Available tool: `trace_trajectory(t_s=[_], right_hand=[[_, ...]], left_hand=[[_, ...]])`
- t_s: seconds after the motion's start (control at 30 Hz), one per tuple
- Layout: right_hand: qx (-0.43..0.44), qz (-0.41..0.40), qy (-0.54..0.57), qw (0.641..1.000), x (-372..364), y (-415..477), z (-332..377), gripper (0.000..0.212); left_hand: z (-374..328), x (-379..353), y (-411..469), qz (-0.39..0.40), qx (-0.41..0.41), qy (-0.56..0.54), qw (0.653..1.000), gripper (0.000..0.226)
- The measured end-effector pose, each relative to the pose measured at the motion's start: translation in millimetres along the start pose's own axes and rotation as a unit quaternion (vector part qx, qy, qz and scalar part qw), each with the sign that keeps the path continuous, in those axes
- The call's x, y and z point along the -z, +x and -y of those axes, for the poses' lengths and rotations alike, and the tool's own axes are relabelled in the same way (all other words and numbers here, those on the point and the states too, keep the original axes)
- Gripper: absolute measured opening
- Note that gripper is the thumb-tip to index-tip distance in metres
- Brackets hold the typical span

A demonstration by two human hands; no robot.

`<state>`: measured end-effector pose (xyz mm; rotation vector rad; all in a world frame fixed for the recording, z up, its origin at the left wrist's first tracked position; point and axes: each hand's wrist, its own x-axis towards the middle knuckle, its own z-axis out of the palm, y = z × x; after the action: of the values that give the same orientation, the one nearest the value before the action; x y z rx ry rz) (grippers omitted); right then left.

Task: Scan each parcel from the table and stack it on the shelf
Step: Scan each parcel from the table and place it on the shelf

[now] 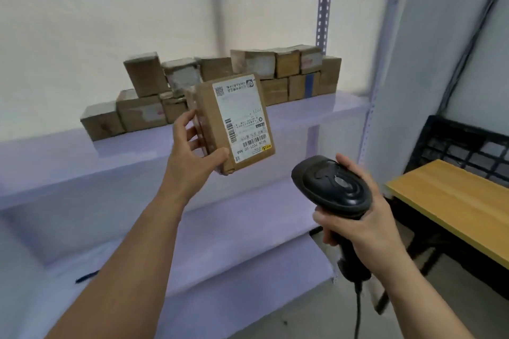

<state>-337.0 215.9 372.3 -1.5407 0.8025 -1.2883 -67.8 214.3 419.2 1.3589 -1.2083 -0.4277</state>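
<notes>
**Now aloft: one parcel before the shelf, scanner just below it**

Up in front of the shelf [316, 115], the left grip [192, 151] holds a brown cardboard parcel [209, 107] clear of every surface. Its thumb presses the parcel's lower edge and its fingers curl round the left side. The parcel is tilted, and its white label [242, 115] with its barcodes faces the camera.

Lower and to the right, apart from the parcel, the right grip [366, 223] is wrapped round the handle of a black scanner [333, 187]. The scanner's head points up toward the parcel, and a dark cable [358, 308] hangs from the handle's base.

Behind the held parcel, a row of parcels [278, 71] stands along the back of the same shelf board, two high in places. Some of them lean.

At the right edge stands a wooden desk [454, 201], with a black crate [468, 143] behind it against the wall.
</notes>
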Motion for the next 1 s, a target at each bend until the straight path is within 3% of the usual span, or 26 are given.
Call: trace_trajectory(t_s=[0.2,0.37,0.5,0.67,0.8,1.0], right_hand=[[-0.005,0.067,0.004,0.998,-108.1,37.7,-3.8,0.089],[-0.002,0.098,0.017,0.995,-179.8,60.0,-13.4,0.089],[-0.009,0.113,0.016,0.993,-222.4,72.0,-22.0,0.089],[-0.018,0.142,0.002,0.99,-256.1,86.2,-28.6,0.088],[-0.027,0.143,-0.007,0.989,-270.0,97.3,-31.7,0.089],[-0.034,0.159,-0.015,0.987,-284.6,108.0,-39.4,0.089]], left_hand=[[25.5,137.5,40.7,-0.13,0.022,0.023,0.991,0.074],[60.4,234.8,64.5,-0.192,0.066,0.025,0.979,0.074],[88.2,283.6,79.7,-0.2,0.129,0.026,0.971,0.061],[118.1,317.0,97.7,-0.205,0.183,0.053,0.96,0.061],[126.1,324.5,104.6,-0.226,0.176,0.116,0.951,0.072],[138.7,321.9,112.7,-0.15,0.152,0.234,0.948,0.068]])
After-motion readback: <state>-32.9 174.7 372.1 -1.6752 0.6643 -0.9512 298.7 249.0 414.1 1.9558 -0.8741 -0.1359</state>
